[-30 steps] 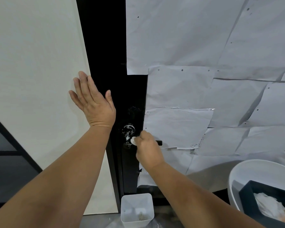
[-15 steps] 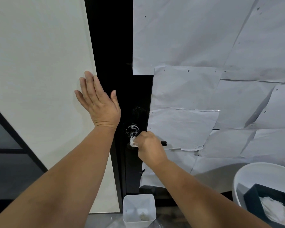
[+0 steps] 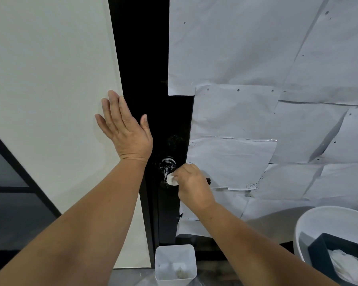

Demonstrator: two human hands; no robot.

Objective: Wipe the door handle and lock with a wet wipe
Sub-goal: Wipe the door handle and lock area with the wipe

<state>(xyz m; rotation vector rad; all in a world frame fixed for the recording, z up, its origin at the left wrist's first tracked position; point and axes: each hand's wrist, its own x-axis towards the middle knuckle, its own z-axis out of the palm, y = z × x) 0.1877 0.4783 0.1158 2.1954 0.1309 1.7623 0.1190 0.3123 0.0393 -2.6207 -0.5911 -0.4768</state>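
While the left hand (image 3: 125,132) stays flat and open against the wall by the door's left edge, the right hand (image 3: 191,185) has slid its pinched wet wipe (image 3: 171,179) slightly down the handle (image 3: 167,169). White smears remain on the handle; lock (image 3: 174,140) above looks faintly streaked. Wiping ongoing.

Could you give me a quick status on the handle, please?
Left hand flat on wall. Right hand presses wipe to smeared handle. Nothing in the way.
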